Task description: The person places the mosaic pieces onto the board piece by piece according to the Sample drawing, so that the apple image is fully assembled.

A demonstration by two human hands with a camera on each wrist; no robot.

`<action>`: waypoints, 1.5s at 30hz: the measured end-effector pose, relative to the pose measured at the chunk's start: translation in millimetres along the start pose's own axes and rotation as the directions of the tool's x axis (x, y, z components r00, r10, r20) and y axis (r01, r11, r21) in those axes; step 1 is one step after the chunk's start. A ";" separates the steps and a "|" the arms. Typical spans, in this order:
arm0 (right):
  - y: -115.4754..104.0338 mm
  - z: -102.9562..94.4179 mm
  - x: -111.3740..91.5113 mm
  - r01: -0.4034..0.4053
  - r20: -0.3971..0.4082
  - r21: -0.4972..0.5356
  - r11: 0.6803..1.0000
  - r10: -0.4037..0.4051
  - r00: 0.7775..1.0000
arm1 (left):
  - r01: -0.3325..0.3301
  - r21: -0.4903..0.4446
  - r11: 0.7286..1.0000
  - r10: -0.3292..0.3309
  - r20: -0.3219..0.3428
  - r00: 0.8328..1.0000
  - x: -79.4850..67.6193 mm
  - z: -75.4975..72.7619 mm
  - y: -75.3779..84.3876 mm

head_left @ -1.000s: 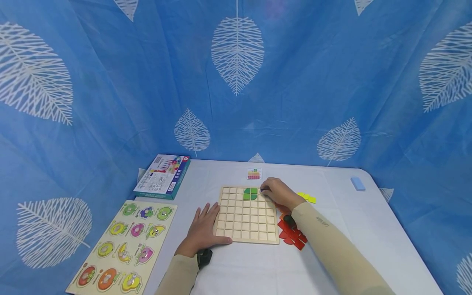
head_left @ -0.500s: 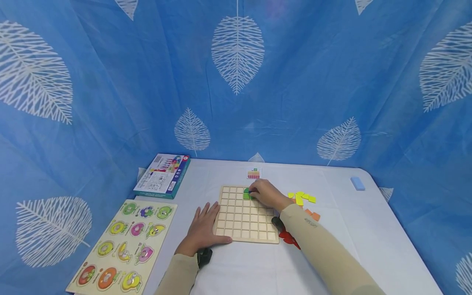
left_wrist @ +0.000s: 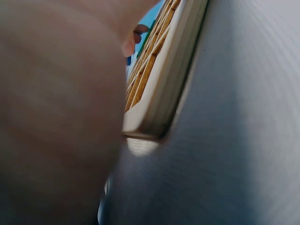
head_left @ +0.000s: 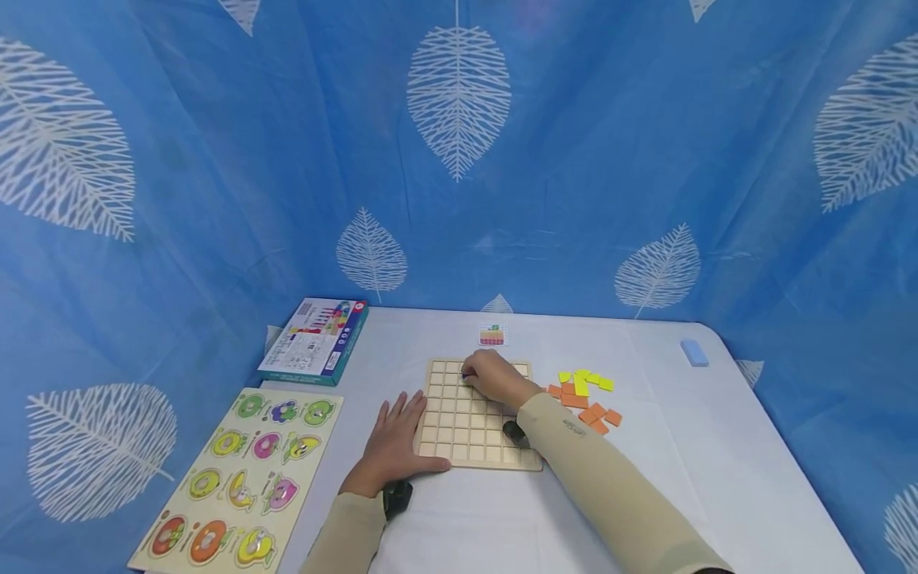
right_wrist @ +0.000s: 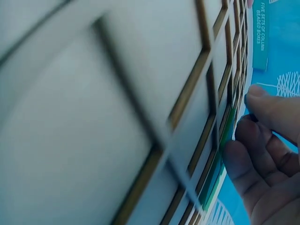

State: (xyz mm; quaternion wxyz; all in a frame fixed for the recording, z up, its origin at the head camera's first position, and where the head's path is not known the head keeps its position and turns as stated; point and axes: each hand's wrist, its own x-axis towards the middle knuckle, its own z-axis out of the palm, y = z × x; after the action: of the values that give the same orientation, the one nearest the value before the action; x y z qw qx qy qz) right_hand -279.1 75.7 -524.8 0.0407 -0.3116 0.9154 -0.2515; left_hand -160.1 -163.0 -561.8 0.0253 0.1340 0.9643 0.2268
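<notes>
A wooden grid board [head_left: 448, 454] lies on the white table. My left hand [head_left: 394, 446] rests along its left side with fingers spread and the thumb by the front edge. Over the board's far part, my right hand [head_left: 497, 376] pinches a small dark blue piece [right_wrist: 246, 101] between thumb and finger; its shape is mostly hidden. Green tiles [right_wrist: 219, 161] sit in the grid just below the right hand in the right wrist view, but that hand covers them in the head view. A small picture card [head_left: 492, 335] lies behind the board.
Yellow tiles [head_left: 582, 386] and orange tiles [head_left: 574, 401] lie loose right of the board. A flat box [head_left: 314, 341] and a fruit puzzle board [head_left: 247, 478] are at the left. One light blue block [head_left: 694, 352] lies far right. Blue curtain [head_left: 559, 159] hangs behind.
My right hand has moved left across the board's far rows with the dark blue piece, now covering the green tiles. The right forearm now hides the red tiles. The left hand has stayed put.
</notes>
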 end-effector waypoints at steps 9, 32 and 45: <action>-5.4 5.0 6.0 -0.039 0.003 -0.010 0.999 0.039 0.999 | 0.003 -0.001 1.000 -0.003 0.001 1.000 0.0 0.4 0.2; -0.5 6.2 4.4 -0.015 -0.022 0.035 0.999 0.015 1.000 | 0.000 0.002 1.000 0.000 -0.005 1.000 0.0 -0.6 -0.7; -0.8 6.8 4.3 -0.017 -0.017 0.044 0.999 0.018 1.000 | 0.004 0.000 1.000 -0.004 0.001 1.000 -1.4 -2.0 -0.1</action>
State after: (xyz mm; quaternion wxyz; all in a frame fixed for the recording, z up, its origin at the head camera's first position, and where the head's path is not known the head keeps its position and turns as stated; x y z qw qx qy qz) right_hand -280.6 69.7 -529.9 0.0416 -0.3003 0.9127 -0.2740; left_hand -159.0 -164.3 -560.1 0.0263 0.1321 0.9646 0.2267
